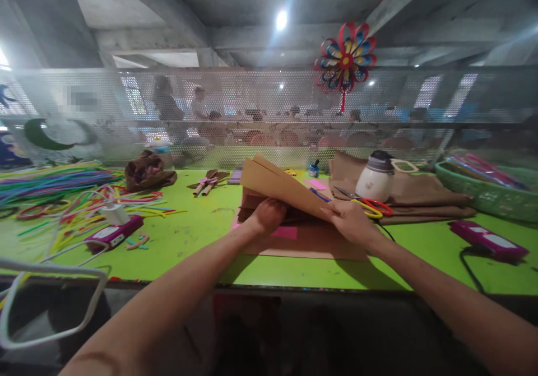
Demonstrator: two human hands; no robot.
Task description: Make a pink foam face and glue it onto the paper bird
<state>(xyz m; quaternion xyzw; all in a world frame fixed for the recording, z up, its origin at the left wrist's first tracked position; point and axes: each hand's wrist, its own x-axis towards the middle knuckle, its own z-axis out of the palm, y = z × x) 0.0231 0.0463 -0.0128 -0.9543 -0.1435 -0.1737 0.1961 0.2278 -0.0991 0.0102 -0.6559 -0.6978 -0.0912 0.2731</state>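
Note:
A stiff tan paper sheet (277,180), perhaps a folder cover, is lifted at a slant in front of me. My right hand (351,222) pinches its lower right corner between thumb and fingers. Beneath the raised sheet, my left hand (269,214) is curled in a fist shape over dark brown crinkled paper (249,203); its fingertips are hidden. Under both lies a flat tan sheet (311,244) on the green table, with a pink slip (284,232) on it. Scissors with red and yellow handles (374,208) lie just beyond my right hand.
Behind the scissors, a white bottle (375,177) stands by folded brown paper (432,196). A green basket (487,196) and purple power strip (487,241) are at right. Left are colourful pipe cleaners (54,182), another power strip (115,233) and a brown paper bundle (147,172).

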